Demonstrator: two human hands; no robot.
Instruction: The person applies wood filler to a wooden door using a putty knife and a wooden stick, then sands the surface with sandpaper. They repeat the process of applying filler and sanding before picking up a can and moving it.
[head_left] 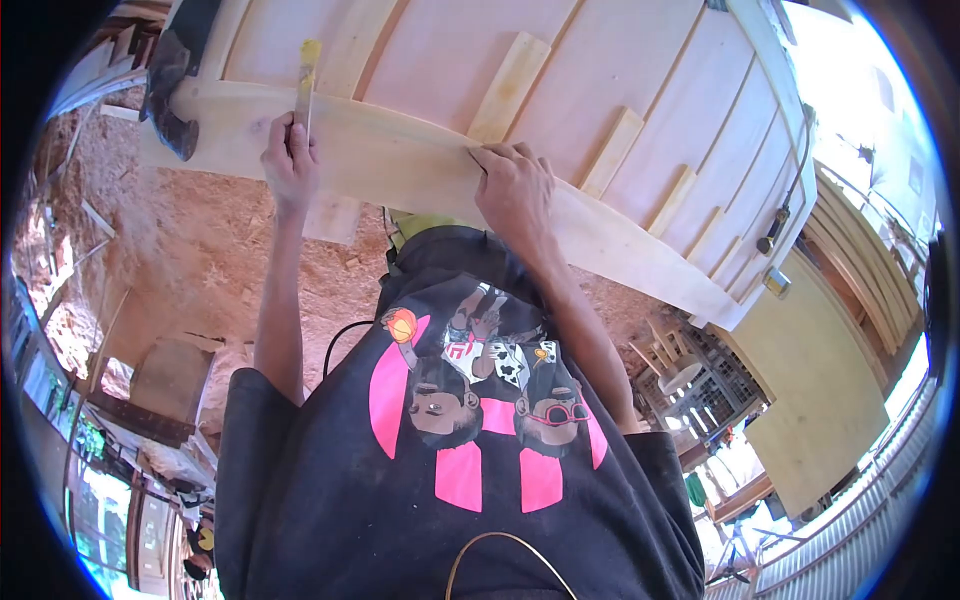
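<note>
A long pale wooden board (400, 145) with a curved edge runs across a large panelled wooden piece (440, 60). My left hand (292, 165) is closed around a narrow flat tool (307, 85) with a yellow, worn-looking end that points up, away from me. This hand is over the left part of the board. Further right, my right hand (515, 190) has its fingers bent over the board's upper edge, beside a short wooden block (510, 88). The fingertips of my right hand are partly hidden.
More short blocks (612, 150) stand along the panel. A dark metal object (172, 110) is at its left end, and a cable with a dark plug (770, 240) hangs at the right. Stacked boards (865, 270), a plywood sheet (810, 390) and a crate (705, 385) lie right; sawdust covers the ground.
</note>
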